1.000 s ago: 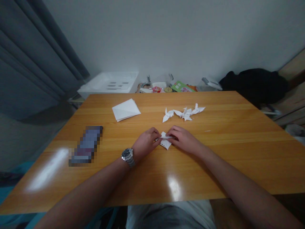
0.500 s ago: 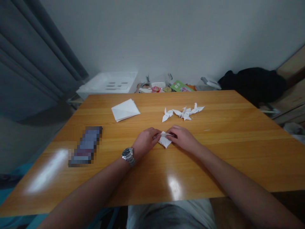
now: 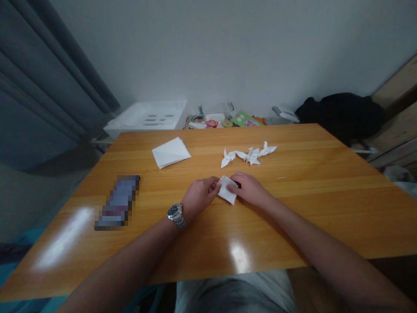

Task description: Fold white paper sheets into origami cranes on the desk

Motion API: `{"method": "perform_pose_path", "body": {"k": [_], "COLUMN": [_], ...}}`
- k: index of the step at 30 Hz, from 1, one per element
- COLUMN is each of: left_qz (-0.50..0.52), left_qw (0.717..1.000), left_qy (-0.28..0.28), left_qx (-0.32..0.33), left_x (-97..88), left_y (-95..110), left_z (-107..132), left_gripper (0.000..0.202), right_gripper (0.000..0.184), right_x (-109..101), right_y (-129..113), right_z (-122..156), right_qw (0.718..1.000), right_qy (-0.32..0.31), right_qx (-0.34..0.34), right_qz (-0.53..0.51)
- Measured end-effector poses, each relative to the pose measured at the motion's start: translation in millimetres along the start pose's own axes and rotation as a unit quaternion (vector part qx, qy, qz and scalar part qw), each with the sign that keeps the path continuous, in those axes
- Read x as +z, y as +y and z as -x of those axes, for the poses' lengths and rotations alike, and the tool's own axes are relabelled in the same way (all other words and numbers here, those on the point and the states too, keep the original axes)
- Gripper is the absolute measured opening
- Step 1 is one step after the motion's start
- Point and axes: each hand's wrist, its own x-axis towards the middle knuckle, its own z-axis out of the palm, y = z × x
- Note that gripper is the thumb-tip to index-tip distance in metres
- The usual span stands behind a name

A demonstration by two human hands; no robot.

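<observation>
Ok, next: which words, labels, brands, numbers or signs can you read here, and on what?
None can be read.
Green packet: any lettering too small and blurred.
Red packet: too blurred.
Phone: pixelated.
Watch: dial too small.
Folded paper: nothing readable.

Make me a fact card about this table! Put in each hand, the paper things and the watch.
Left hand: holds the left side of the folded paper
Right hand: holds its right side, thumb on top
Folded paper: small, white
Figures: white folded paper, beyond the hands; some overlap, so the count is unclear
Sheets: white, left of the figures
Watch: metal band, left wrist
Table: brown, shiny
</observation>
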Motion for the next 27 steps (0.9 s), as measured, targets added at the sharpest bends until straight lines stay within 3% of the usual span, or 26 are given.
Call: {"method": "perform_pose_path", "body": {"k": [4, 9, 13, 22, 27], "left_qz": [-0.012, -0.011, 0.006, -0.021, -0.045], "left_qw": [1.000, 0.999, 0.999, 0.996, 0.997], "left_qy": [0.004, 0.015, 0.041, 0.070, 0.047], "left_qx": [-0.015, -0.031, -0.009, 0.048, 0.030], "left_x": [1.2, 3.7, 5.6, 5.2, 3.2], "left_y": [1, -1, -6, -13, -14], "left_z": [2, 2, 1, 1, 2], "left_gripper": [0.024, 0.041, 0.049, 0.040, 0.038], "right_gripper": [0.012, 0.014, 0.017, 0.022, 0.025], "right_x": [-2, -3, -7, -19, -23], "right_y": [-4, -8, -13, -31, -28], "right_z": [-2, -5, -9, -13, -13], "right_qw": [1.000, 0.999, 0.997, 0.988, 0.993], "right_qy": [-0.009, -0.033, -0.054, -0.096, -0.096], "right_qx": [0.010, 0.013, 0.009, 0.055, 0.061], "right_qz": [0.009, 0.039, 0.053, 0.107, 0.043]}}
